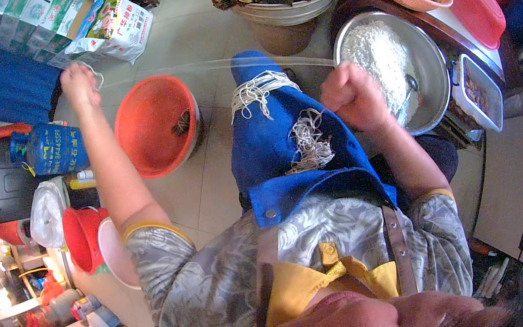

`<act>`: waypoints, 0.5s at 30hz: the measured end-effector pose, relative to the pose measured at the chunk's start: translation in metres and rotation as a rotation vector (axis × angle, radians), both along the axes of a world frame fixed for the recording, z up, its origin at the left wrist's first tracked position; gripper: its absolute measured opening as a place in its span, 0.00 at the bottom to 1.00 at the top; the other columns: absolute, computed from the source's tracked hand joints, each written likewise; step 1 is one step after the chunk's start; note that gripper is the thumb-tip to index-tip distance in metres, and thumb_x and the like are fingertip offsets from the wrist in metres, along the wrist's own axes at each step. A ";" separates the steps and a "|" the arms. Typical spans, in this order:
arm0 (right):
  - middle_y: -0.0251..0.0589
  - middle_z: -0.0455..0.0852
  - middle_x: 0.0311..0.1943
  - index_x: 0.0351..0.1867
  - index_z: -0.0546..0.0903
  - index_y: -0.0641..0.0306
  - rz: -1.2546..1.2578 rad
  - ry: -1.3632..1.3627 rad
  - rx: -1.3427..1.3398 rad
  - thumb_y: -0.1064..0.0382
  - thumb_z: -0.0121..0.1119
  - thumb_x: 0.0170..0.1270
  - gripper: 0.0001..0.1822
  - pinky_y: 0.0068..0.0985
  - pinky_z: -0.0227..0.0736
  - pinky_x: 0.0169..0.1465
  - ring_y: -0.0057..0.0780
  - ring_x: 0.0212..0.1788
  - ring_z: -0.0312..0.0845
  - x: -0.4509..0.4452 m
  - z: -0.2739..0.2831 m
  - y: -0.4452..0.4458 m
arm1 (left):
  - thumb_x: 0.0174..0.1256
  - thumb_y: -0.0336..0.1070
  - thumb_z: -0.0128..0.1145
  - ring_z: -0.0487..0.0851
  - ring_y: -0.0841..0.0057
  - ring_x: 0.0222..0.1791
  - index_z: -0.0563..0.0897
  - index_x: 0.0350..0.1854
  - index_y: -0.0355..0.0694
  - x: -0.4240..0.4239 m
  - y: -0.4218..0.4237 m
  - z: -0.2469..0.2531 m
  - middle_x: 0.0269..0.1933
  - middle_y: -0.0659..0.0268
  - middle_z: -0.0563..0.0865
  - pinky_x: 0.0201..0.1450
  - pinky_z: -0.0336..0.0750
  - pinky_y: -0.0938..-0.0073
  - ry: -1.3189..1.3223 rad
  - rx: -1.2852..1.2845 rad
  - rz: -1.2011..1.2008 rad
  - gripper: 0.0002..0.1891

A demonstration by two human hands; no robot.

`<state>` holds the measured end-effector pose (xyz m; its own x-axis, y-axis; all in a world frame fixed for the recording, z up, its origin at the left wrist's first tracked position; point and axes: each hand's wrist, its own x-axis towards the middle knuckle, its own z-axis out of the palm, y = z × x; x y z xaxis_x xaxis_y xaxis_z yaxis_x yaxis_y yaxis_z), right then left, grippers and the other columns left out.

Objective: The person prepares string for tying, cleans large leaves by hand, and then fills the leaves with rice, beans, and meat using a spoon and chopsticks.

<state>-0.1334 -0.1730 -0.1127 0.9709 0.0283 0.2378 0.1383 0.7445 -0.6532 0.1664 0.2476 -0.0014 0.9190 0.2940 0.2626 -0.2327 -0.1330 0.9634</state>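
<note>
A length of white string [207, 64] is stretched between my two raised hands, above the lap. My left hand [81, 83] is closed on one end of it, with a small loop hanging beside the fingers. My right hand [353, 95] is closed at the other end, beside the steel bowl of white grains [371, 52]. More white string is wound round the knee over the blue apron [260, 153], and a tangled bunch of string [311, 141] lies on the apron. A small dark wrapped bundle [181, 123] rests inside the orange-red basin [151, 129].
A bucket [285, 14] holding dark leaves stands at the front. To the right are an orange basket [436, 1] of greenish pieces, a red lid [478, 7] and a clear plastic box [494, 105]. A blue gas cylinder [53, 147] and red buckets [82, 239] stand left.
</note>
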 end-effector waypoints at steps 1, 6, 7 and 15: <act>0.27 0.61 0.18 0.30 0.71 0.57 0.035 0.026 0.080 0.49 0.48 0.69 0.16 0.21 0.54 0.24 0.20 0.20 0.56 0.005 0.005 -0.017 | 0.70 0.37 0.45 0.68 0.85 0.16 0.72 0.25 0.46 0.002 0.021 -0.026 0.22 0.73 0.74 0.14 0.61 0.84 0.072 -0.001 -0.039 0.11; 0.25 0.58 0.16 0.27 0.71 0.56 -0.237 0.069 0.223 0.55 0.46 0.70 0.14 0.23 0.56 0.28 0.20 0.20 0.53 0.012 0.013 -0.067 | 0.71 0.33 0.44 0.72 0.85 0.20 0.73 0.32 0.40 -0.030 0.025 -0.164 0.29 0.66 0.77 0.17 0.67 0.89 0.380 -0.655 -0.068 0.08; 0.26 0.58 0.15 0.26 0.71 0.57 -0.291 0.082 0.297 0.56 0.45 0.70 0.14 0.23 0.58 0.30 0.21 0.20 0.54 0.015 0.010 -0.079 | 0.69 0.29 0.44 0.73 0.84 0.21 0.73 0.32 0.38 -0.054 0.004 -0.184 0.35 0.61 0.80 0.18 0.69 0.88 0.478 -0.799 -0.117 0.06; 0.29 0.65 0.19 0.27 0.72 0.58 -0.402 0.341 0.032 0.56 0.45 0.71 0.15 0.26 0.67 0.36 0.23 0.24 0.63 0.069 -0.039 -0.110 | 0.61 0.35 0.55 0.81 0.56 0.36 0.71 0.52 0.37 -0.151 -0.015 -0.319 0.38 0.50 0.81 0.42 0.75 0.58 0.386 0.800 -0.052 0.18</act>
